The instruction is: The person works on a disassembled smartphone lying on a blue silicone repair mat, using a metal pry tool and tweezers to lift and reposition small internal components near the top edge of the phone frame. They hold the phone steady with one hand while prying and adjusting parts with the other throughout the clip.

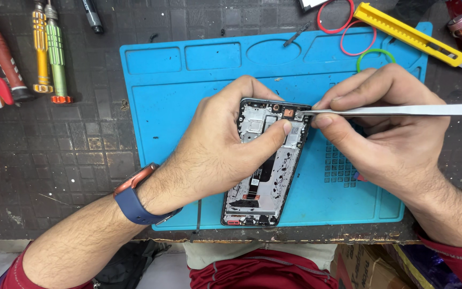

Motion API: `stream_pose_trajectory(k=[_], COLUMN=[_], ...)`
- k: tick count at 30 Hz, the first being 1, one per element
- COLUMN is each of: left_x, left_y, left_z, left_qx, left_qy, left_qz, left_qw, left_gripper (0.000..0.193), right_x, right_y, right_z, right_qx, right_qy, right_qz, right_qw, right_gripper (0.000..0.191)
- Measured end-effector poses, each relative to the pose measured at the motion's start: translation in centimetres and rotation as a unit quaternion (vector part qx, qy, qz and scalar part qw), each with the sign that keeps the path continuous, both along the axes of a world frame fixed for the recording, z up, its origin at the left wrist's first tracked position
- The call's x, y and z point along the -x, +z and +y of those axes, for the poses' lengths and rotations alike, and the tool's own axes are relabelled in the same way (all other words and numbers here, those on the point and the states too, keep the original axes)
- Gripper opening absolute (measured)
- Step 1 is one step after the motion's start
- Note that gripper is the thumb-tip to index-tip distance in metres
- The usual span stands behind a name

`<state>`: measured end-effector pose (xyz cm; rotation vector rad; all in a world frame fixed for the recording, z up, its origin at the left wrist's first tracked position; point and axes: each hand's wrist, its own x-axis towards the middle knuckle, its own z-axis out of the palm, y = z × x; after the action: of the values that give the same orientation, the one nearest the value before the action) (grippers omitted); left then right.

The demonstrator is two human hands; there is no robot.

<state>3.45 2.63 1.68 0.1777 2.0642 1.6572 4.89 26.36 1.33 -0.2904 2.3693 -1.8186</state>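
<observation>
An opened phone (266, 176) with its back off lies on a blue repair mat (172, 118), its inner frame and a black flex cable showing. My left hand (220, 144) grips the phone's upper part, thumb pressed on the metal frame near the top. My right hand (386, 123) pinches silver tweezers (402, 110), whose tips touch the phone's top right corner by a small copper-coloured part. A blue watch band with a red case sits on my left wrist.
Screwdrivers (49, 53) with yellow, green and red handles lie at the far left. A yellow utility knife (413, 35) and red and green rubber bands (356, 37) rest at the mat's top right. The dark bench edge runs along the bottom.
</observation>
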Motion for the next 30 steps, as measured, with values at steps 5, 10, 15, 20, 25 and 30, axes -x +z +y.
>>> stream_pose_trajectory(k=[5,10,15,20,25,30], left_x=[0.12,0.08,0.11,0.20,0.29,0.39], left_y=[0.17,0.24,0.05,0.24,0.42,0.25], left_z=[0.13,0.18,0.11,0.05,0.20,0.13], left_qx=[0.004,0.038,0.001,0.019,0.018,0.025], left_qy=[-0.003,0.000,-0.001,-0.005,0.000,-0.016], left_qz=[0.001,-0.038,0.003,-0.008,-0.058,-0.040], left_qw=[1.000,0.999,1.000,1.000,0.998,0.999], left_gripper=[0.027,0.029,0.030,0.031,0.029,0.026], right_x=[0.03,0.11,0.10,0.22,0.29,0.60], right_y=[0.04,0.15,0.12,0.20,-0.04,-0.35], right_z=[0.05,0.11,-0.08,-0.13,0.18,0.80], right_qx=[0.004,0.010,0.001,0.004,-0.001,-0.029], right_qy=[-0.009,-0.024,-0.008,-0.012,0.002,0.033], right_qz=[-0.018,-0.035,-0.023,-0.032,-0.016,0.001], right_qw=[1.000,0.999,1.000,0.999,1.000,0.999], right_gripper=[0.024,0.023,0.024,0.024,0.023,0.021])
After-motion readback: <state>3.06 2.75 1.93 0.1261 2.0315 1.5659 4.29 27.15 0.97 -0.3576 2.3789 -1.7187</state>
